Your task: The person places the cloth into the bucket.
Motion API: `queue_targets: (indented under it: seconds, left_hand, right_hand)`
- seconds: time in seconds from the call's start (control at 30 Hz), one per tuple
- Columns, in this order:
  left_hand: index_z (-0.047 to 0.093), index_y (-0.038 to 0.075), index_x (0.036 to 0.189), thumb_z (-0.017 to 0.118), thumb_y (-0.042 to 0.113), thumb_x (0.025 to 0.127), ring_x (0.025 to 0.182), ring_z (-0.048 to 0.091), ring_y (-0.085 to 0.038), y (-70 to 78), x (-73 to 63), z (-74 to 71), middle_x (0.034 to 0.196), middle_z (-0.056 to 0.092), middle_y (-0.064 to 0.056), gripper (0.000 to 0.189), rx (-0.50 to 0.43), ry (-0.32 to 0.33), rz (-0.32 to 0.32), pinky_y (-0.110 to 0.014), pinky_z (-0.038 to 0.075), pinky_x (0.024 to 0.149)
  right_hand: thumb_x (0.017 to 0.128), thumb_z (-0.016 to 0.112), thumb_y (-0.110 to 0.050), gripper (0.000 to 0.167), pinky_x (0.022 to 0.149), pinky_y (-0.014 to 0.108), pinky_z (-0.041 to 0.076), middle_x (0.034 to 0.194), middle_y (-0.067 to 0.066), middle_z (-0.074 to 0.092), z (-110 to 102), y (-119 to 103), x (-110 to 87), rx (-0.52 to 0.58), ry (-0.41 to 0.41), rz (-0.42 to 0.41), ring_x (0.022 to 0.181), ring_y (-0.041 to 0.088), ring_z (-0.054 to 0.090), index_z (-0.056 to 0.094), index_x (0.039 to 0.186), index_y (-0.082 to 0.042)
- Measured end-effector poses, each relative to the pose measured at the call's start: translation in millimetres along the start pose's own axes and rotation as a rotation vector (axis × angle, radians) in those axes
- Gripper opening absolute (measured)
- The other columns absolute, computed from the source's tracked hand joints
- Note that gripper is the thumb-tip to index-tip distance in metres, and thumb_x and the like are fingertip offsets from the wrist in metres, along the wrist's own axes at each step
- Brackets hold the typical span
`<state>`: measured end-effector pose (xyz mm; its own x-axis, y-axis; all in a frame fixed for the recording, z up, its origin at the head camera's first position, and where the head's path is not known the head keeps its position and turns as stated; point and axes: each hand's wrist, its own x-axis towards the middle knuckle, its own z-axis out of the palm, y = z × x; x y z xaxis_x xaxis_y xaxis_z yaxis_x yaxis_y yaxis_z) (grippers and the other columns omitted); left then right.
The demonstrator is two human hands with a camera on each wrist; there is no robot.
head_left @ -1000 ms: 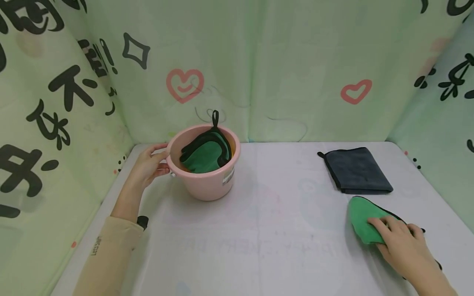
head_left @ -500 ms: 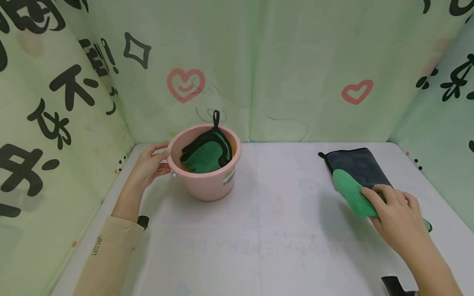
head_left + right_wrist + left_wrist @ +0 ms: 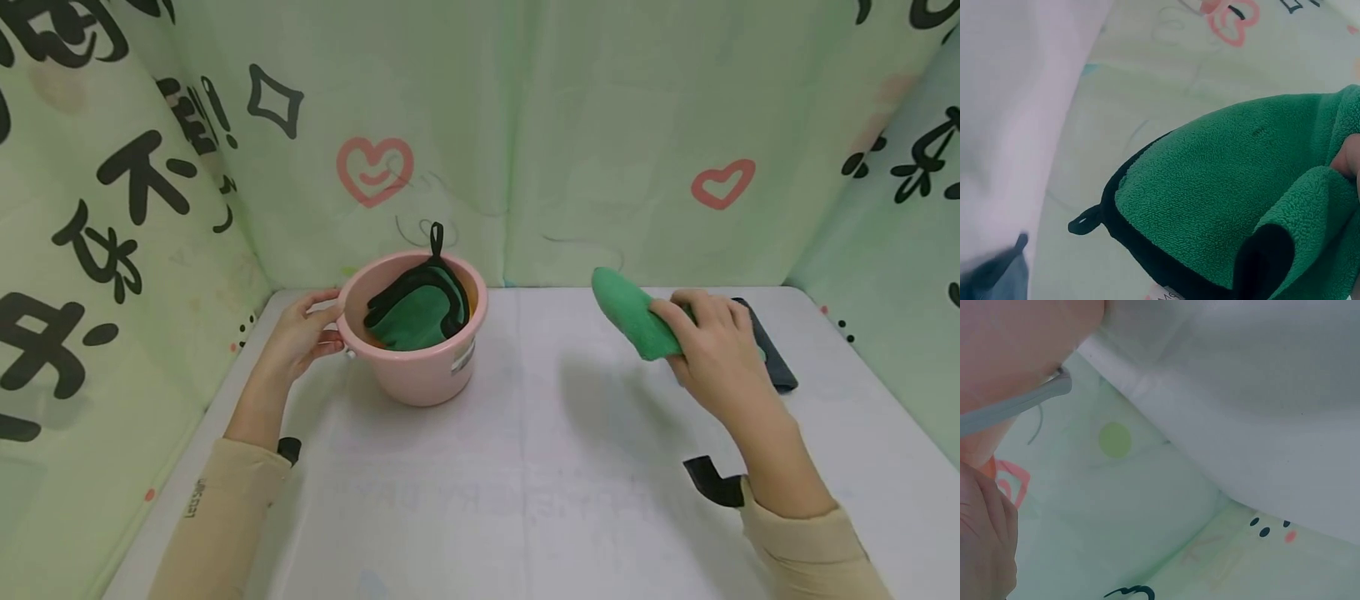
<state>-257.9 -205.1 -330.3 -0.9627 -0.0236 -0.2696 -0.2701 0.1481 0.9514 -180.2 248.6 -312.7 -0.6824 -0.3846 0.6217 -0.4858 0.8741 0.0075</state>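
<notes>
My right hand (image 3: 716, 350) grips a folded green towel (image 3: 630, 312) in the air above the right part of the table. In the right wrist view this towel (image 3: 1210, 175) shows plush green pile, black edging and a black hanging loop (image 3: 1088, 220). My left hand (image 3: 300, 333) holds the left rim of a pink bucket (image 3: 420, 379). Inside the bucket lies another green towel (image 3: 416, 321) with black trim, its loop standing above the rim. The left wrist view has the bucket's side (image 3: 1016, 350), its grey handle (image 3: 1016, 409) and part of my hand.
Behind my right hand lies a folded dark grey towel (image 3: 776, 354), partly covered by that hand. The white table (image 3: 480, 500) ends at light green curtains (image 3: 600, 125) at the back and sides. A black strap (image 3: 712, 482) sticks out from my right wrist.
My right hand has lifted the green towel off the right side of the table and carried it left and toward the back, past the dark grey towel. My left hand and the bucket stay put.
</notes>
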Motion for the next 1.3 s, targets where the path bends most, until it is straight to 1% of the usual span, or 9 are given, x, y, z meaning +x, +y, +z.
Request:
queue_targets:
  seconds: [0.37, 0.5, 0.67, 0.83, 0.9, 1.03, 1.1, 1.13, 1.3]
  left_hand:
    - [0.031, 0.012, 0.141, 0.048, 0.028, 0.095, 0.059, 0.057, -0.007, 0.0, 1.2, -1.7, 0.108, 0.048, -0.010, 0.052, -0.006, -0.011, 0.004, -0.018, 0.052, 0.061]
    - [0.031, 0.012, 0.141, 0.050, 0.029, 0.094, 0.058, 0.057, -0.007, 1.1, -0.2, -3.6, 0.109, 0.048, -0.011, 0.054, -0.008, -0.021, 0.006, -0.018, 0.052, 0.061]
    - [0.030, 0.013, 0.141, 0.051, 0.028, 0.094, 0.058, 0.057, -0.008, 2.9, -2.0, -4.4, 0.110, 0.047, -0.011, 0.054, 0.002, -0.033, 0.002, -0.019, 0.053, 0.062]
    - [0.030, 0.013, 0.142, 0.051, 0.029, 0.094, 0.058, 0.058, -0.009, 6.9, -2.0, -4.3, 0.103, 0.048, -0.010, 0.054, 0.037, -0.041, -0.005, -0.019, 0.053, 0.062]
    - [0.030, 0.014, 0.142, 0.051, 0.029, 0.094, 0.058, 0.058, -0.010, 8.8, -2.0, -4.2, 0.101, 0.049, -0.010, 0.055, 0.052, -0.044, -0.007, -0.019, 0.053, 0.062]
    - [0.028, 0.014, 0.142, 0.051, 0.028, 0.094, 0.059, 0.059, -0.011, 10.4, -3.0, -5.0, 0.100, 0.048, -0.010, 0.055, 0.063, -0.052, -0.012, -0.019, 0.053, 0.063]
    - [0.028, 0.014, 0.143, 0.050, 0.028, 0.094, 0.059, 0.059, -0.011, 10.3, -3.4, -5.8, 0.100, 0.048, -0.010, 0.055, 0.062, -0.056, -0.013, -0.019, 0.053, 0.063]
    - [0.028, 0.014, 0.143, 0.050, 0.028, 0.094, 0.059, 0.059, -0.011, 10.0, -3.5, -6.3, 0.100, 0.048, -0.010, 0.055, 0.059, -0.060, -0.013, -0.019, 0.053, 0.063]
    - [0.027, 0.013, 0.142, 0.050, 0.026, 0.094, 0.059, 0.059, -0.011, 8.8, -3.3, -7.3, 0.098, 0.047, -0.009, 0.055, 0.042, -0.078, -0.018, -0.019, 0.052, 0.062]
  right_hand:
    - [0.074, 0.062, 0.012, 0.047, 0.086, 0.053, 0.033, 0.108, 0.020, 0.047, 40.5, -16.7, 70.8, 0.100, 0.045, -0.058, 0.100, 0.039, 0.046, 0.048, 0.114, -0.007]
    - [0.075, 0.059, 0.013, 0.045, 0.088, 0.053, 0.033, 0.111, 0.020, 0.048, 52.6, -27.9, 96.4, 0.127, 0.045, -0.073, 0.103, 0.038, 0.046, 0.049, 0.115, -0.007]
    - [0.076, 0.065, 0.008, 0.045, 0.089, 0.052, 0.033, 0.112, 0.019, 0.049, 65.4, -42.3, 124.7, 0.148, 0.068, -0.110, 0.105, 0.036, 0.046, 0.049, 0.115, -0.008]
    - [0.077, 0.071, 0.000, 0.046, 0.089, 0.049, 0.034, 0.112, 0.019, 0.049, 76.0, -57.8, 149.2, 0.140, 0.084, -0.156, 0.105, 0.035, 0.047, 0.049, 0.116, -0.008]
    - [0.078, 0.071, -0.004, 0.045, 0.090, 0.048, 0.033, 0.112, 0.018, 0.049, 79.8, -64.4, 158.2, 0.139, 0.087, -0.173, 0.105, 0.035, 0.047, 0.049, 0.116, -0.008]
    - [0.082, 0.070, -0.019, 0.042, 0.092, 0.045, 0.032, 0.113, 0.016, 0.049, 86.9, -81.0, 173.6, 0.137, 0.090, -0.217, 0.107, 0.032, 0.047, 0.050, 0.117, -0.010]
    - [0.083, 0.069, -0.022, 0.041, 0.094, 0.044, 0.032, 0.112, 0.015, 0.048, 90.2, -90.5, 179.5, 0.134, 0.084, -0.243, 0.109, 0.031, 0.047, 0.050, 0.117, -0.010]
    - [0.084, 0.068, -0.023, 0.039, 0.094, 0.043, 0.032, 0.112, 0.014, 0.048, 91.9, -95.3, 181.9, 0.131, 0.081, -0.256, 0.110, 0.031, 0.047, 0.050, 0.117, -0.011]
    - [0.086, 0.063, -0.012, 0.033, 0.095, 0.041, 0.034, 0.112, 0.012, 0.048, 101.2, -117.3, 187.2, 0.108, 0.071, -0.346, 0.109, 0.029, 0.047, 0.051, 0.117, -0.012]
